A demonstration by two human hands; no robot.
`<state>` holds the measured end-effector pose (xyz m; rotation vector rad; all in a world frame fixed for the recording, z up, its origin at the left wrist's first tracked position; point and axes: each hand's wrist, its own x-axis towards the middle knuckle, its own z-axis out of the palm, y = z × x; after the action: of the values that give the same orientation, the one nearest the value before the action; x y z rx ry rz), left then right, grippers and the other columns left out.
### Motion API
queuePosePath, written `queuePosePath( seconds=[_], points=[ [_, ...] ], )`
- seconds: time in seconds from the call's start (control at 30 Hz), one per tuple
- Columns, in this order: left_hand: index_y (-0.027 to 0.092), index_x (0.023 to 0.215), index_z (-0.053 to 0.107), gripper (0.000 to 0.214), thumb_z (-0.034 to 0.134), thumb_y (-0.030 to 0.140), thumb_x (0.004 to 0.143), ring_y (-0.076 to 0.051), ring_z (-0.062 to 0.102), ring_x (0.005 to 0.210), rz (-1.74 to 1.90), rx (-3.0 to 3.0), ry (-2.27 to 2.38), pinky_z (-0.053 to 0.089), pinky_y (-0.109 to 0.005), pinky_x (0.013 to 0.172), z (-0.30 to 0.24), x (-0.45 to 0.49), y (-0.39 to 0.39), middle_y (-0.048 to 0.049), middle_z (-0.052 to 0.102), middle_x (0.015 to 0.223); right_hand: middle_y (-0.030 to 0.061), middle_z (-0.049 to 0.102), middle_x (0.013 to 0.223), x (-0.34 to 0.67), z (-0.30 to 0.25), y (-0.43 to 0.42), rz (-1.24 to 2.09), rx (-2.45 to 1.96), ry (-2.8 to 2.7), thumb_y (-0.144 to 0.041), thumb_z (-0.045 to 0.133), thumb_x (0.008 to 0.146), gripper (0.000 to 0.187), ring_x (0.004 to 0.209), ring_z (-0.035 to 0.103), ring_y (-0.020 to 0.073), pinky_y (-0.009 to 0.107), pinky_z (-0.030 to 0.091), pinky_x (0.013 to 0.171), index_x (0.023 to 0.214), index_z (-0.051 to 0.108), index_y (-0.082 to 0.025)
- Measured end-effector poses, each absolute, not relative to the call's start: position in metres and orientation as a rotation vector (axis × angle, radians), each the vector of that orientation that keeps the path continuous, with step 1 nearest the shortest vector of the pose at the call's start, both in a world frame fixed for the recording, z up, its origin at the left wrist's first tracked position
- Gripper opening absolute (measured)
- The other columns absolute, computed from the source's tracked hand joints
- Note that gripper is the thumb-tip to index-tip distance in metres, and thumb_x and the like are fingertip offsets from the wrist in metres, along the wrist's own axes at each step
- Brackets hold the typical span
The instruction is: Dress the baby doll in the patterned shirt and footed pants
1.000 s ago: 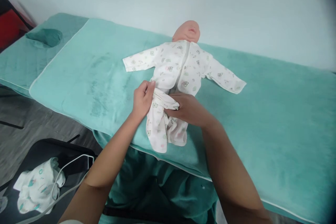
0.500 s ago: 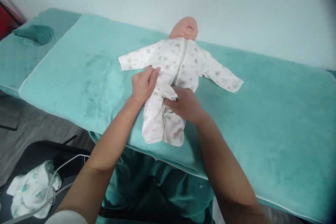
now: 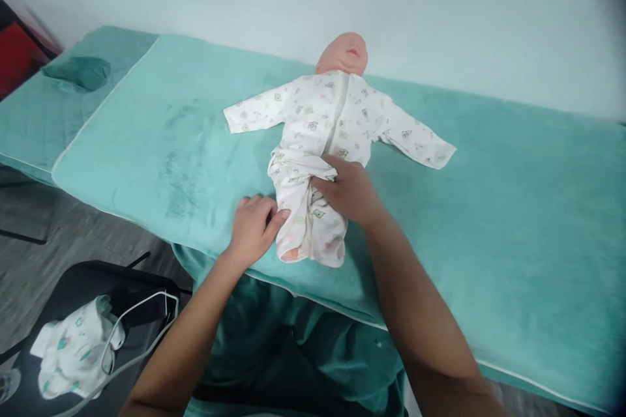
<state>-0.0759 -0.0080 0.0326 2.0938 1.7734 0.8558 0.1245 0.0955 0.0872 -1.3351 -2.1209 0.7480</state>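
Head view: I see printed trousers on a baby doll lying on a green massage bed. The right hand slants inward, fingers clamped on the bunched waist; the left hand sits lower, palm down, thumb against one trouser leg; whether its fingers grip, I cannot tell.

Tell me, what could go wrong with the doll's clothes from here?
The right hand grips the bunched waist of the trousers, so a hard pull might stretch it.
The shirt meets that waist and could get caught in it.
The trouser cuffs lie near the edge of the bed, so a tug might drag the doll toward it.
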Motion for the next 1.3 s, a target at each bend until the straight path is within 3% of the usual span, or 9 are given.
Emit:
queuePosePath(
  seconds=[0.2,0.53,0.7,0.87,0.93,1.03,1.17,1.3],
  points=[
    [0.022,0.081,0.056,0.044,0.028,0.040,0.110,-0.019,0.055,0.066,0.819,2.252,1.785,0.037,-0.036,0.072,0.028,-0.072,-0.002,-0.0033,0.064,0.074,0.0033,0.074,0.076,0.125,0.088,0.095,0.754,-1.309,-2.110,-0.027,0.059,0.082,0.014,0.075,0.065,0.0237,0.033,0.047,0.068,0.088,0.071,-0.021],
    [0.021,0.080,0.057,0.052,0.025,0.051,0.108,-0.019,0.055,0.066,0.949,2.322,1.945,0.034,-0.035,0.064,0.028,-0.084,0.048,-0.0078,0.064,0.079,0.0041,0.079,0.093,0.132,0.086,0.096,0.891,-1.287,-2.028,-0.031,0.062,0.084,0.022,0.089,0.070,0.0258,0.033,0.050,0.073,0.100,0.073,-0.021],
    [0.022,0.086,0.058,0.038,0.040,0.048,0.106,-0.018,0.058,0.077,1.215,2.036,1.814,0.042,-0.031,0.072,0.034,-0.087,0.049,-0.0042,0.064,0.084,0.0008,0.067,0.071,0.132,0.082,0.090,0.763,-1.313,-2.120,-0.040,0.067,0.084,0.020,0.068,0.061,0.0200,0.031,0.041,0.062,0.079,0.062,-0.022],
    [0.022,0.099,0.063,0.016,0.061,0.037,0.096,-0.016,0.063,0.098,1.547,1.486,1.560,0.049,-0.028,0.085,0.049,-0.085,0.075,-0.0036,0.069,0.102,0.0015,0.067,0.078,0.134,0.074,0.081,0.787,-1.144,-2.021,-0.054,0.069,0.085,0.031,0.068,0.058,0.0182,0.032,0.045,0.064,0.088,0.061,-0.024],
    [0.022,0.101,0.064,0.016,0.063,0.036,0.094,-0.016,0.063,0.098,1.525,1.389,1.476,0.049,-0.028,0.085,0.053,-0.080,0.090,-0.0034,0.069,0.103,0.0049,0.068,0.084,0.137,0.071,0.079,0.756,-1.042,-1.899,-0.055,0.058,0.094,0.032,0.075,0.062,0.0208,0.037,0.050,0.071,0.084,0.061,-0.024],
    [0.022,0.096,0.066,0.015,0.065,0.036,0.091,-0.014,0.060,0.083,1.423,1.378,1.425,0.048,-0.027,0.078,0.055,-0.071,0.103,0.0001,0.066,0.088,0.0083,0.067,0.086,0.142,0.067,0.080,0.568,-1.094,-1.689,-0.049,0.048,0.099,0.034,0.084,0.064,0.0244,0.044,0.053,0.079,0.078,0.059,-0.025],
    [0.023,0.094,0.067,0.013,0.072,0.029,0.085,-0.013,0.053,0.074,1.273,1.498,1.458,0.045,-0.027,0.073,0.057,-0.070,0.099,0.0034,0.056,0.077,0.0079,0.063,0.096,0.148,0.063,0.092,0.345,-1.289,-1.623,-0.043,0.063,0.092,0.018,0.088,0.061,0.0239,0.042,0.054,0.079,0.093,0.059,-0.025],
    [0.024,0.104,0.065,0.025,0.074,0.022,0.080,-0.015,0.057,0.088,1.164,1.716,1.434,0.047,-0.028,0.081,0.061,-0.075,0.091,-0.0002,0.058,0.096,0.0097,0.059,0.110,0.150,0.061,0.101,0.360,-1.301,-1.786,-0.035,0.075,0.082,0.030,0.092,0.058,0.0236,0.040,0.054,0.081,0.105,0.059,-0.023]
  ],
)
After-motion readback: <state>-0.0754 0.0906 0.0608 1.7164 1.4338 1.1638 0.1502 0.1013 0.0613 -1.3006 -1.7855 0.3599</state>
